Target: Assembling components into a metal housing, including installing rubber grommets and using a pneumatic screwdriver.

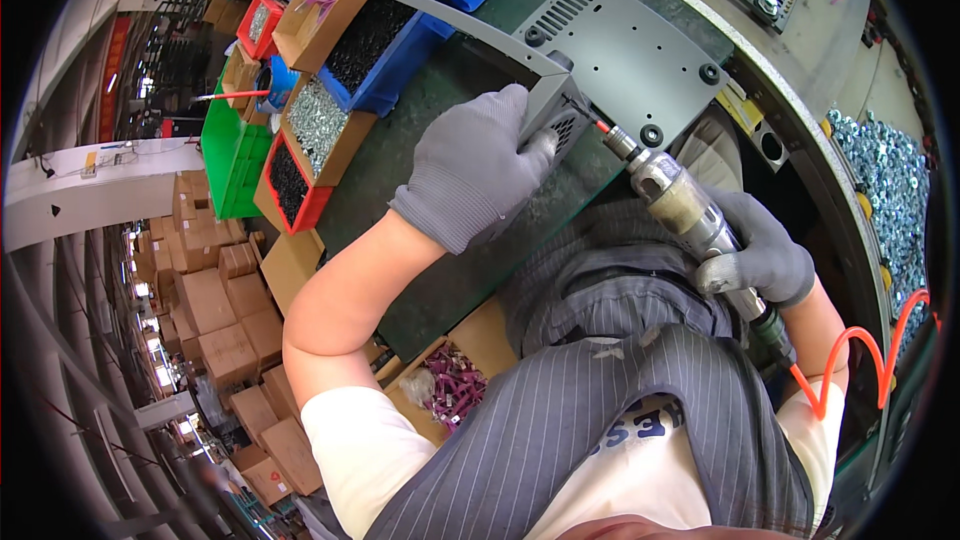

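My left hand (475, 165), in a grey glove, is closed around a grey sheet-metal panel (545, 100) with a bent edge and a patch of vent holes. In my right hand (760, 252), also gloved, is a pneumatic screwdriver (680, 205), gripped along its metal body. Its red-collared bit points up and left, at the panel's edge near my left thumb; whether it touches a screw is too small to tell. Beyond the panel lies a flat grey metal plate (630, 50) with round black feet, slots and small holes. A coiled orange air hose (850, 340) runs from the screwdriver's rear.
Blue bins (385, 90) of black parts, a cardboard box of silver screws (317, 125) and a red bin (300, 198) line the left. A green bin (232, 160) stands beyond. Many bolts (885, 190) lie at right. Purple parts (455, 388) sit in a box near my lap.
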Motion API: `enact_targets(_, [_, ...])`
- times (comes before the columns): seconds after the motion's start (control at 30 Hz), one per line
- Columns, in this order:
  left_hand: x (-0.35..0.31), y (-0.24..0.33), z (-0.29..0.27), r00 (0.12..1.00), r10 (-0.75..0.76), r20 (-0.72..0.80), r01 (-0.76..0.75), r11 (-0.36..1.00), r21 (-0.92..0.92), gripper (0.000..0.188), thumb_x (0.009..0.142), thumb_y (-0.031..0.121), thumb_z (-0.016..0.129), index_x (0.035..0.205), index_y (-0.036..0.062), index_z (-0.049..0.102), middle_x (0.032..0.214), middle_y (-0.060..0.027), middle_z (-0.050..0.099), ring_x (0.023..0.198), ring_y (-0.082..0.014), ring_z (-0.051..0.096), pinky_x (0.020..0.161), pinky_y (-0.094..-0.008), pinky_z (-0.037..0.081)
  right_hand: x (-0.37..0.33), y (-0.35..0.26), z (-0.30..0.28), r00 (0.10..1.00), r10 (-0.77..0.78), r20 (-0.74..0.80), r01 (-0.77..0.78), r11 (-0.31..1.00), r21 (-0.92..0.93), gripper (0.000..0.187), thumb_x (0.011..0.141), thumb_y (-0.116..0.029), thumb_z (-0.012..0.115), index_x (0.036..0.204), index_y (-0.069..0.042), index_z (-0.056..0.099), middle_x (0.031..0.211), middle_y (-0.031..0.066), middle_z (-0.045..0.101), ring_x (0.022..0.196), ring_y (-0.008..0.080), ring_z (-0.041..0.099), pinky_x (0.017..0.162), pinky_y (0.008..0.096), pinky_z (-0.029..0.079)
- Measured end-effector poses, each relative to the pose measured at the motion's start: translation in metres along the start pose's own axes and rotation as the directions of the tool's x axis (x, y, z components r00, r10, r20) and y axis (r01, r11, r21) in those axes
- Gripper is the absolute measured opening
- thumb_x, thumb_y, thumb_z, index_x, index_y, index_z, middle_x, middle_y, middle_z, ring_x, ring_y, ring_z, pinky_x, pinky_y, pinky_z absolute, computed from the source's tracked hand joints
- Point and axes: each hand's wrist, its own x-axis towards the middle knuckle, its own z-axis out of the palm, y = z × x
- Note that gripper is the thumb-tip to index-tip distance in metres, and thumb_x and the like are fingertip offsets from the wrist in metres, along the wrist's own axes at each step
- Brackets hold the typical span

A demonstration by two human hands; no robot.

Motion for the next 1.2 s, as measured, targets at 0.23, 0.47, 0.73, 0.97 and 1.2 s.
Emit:
enact_targets(0.23, [0.002,-0.006,0.002,0.997,0.077,-0.023,-0.077,0.997,0.014,0.027,0.08,0.027,0.06,0.083,0.0021,0.051,0.075,-0.0172,0.058,0.071,-0.0345,0.06,0.062,-0.0435,0.048,0.001,-0.016,0.004,0.999,0.015,-0.036,-0.022,0.975,-0.219,0.061,0.063,-0.026,0.079,0.111,0.001,0.054,0.085,0.003,0.056,0.075,0.0103,0.051,0.067,0.0248,0.044])
enact_targets(0.47, [0.003,-0.004,0.0,0.998,0.066,0.007,-0.066,0.997,0.047,0.028,0.08,0.028,0.06,0.083,0.0018,0.05,0.075,-0.0181,0.058,0.072,-0.0354,0.06,0.063,-0.0441,0.049,0.004,-0.022,0.005,0.999,0.001,-0.033,-0.01,0.964,-0.268,0.064,0.061,-0.027,0.08,0.112,0.002,0.055,0.086,0.0041,0.057,0.079,0.0113,0.052,0.074,0.0263,0.043])
enact_targets(0.73, [0.002,-0.001,0.001,1.0,0.028,-0.011,-0.029,0.991,-0.127,0.028,0.082,0.026,0.061,0.092,0.0018,0.052,0.08,-0.0197,0.058,0.078,-0.0387,0.056,0.066,-0.0446,0.044,-0.016,-0.027,-0.008,0.994,0.051,-0.098,-0.081,0.937,-0.339,0.065,0.058,-0.026,0.081,0.11,0.003,0.055,0.08,0.0017,0.057,0.071,0.01,0.052,0.066,0.0256,0.044])
enact_targets(0.97, [0.004,-0.003,-0.004,0.998,0.036,0.047,-0.028,0.986,-0.165,0.027,0.082,0.024,0.058,0.089,0.0009,0.048,0.083,-0.0228,0.057,0.076,-0.041,0.056,0.066,-0.0476,0.044,-0.082,-0.015,-0.062,0.82,0.325,-0.471,-0.403,0.912,-0.073,0.037,0.069,-0.02,0.068,0.098,-0.001,0.055,0.071,0.0047,0.057,0.055,0.0106,0.056,0.05,0.0231,0.047])
enact_targets(1.2, [0.004,-0.004,-0.001,0.997,0.068,0.039,-0.06,0.983,-0.175,0.027,0.081,0.024,0.06,0.088,0.0008,0.047,0.081,-0.0216,0.056,0.076,-0.0406,0.055,0.064,-0.0459,0.044,-0.083,0.012,-0.13,0.743,0.445,-0.499,-0.462,0.881,0.098,0.033,0.077,-0.033,0.064,0.09,-0.004,0.057,0.065,0.0073,0.058,0.047,0.0135,0.056,0.04,0.0241,0.046])
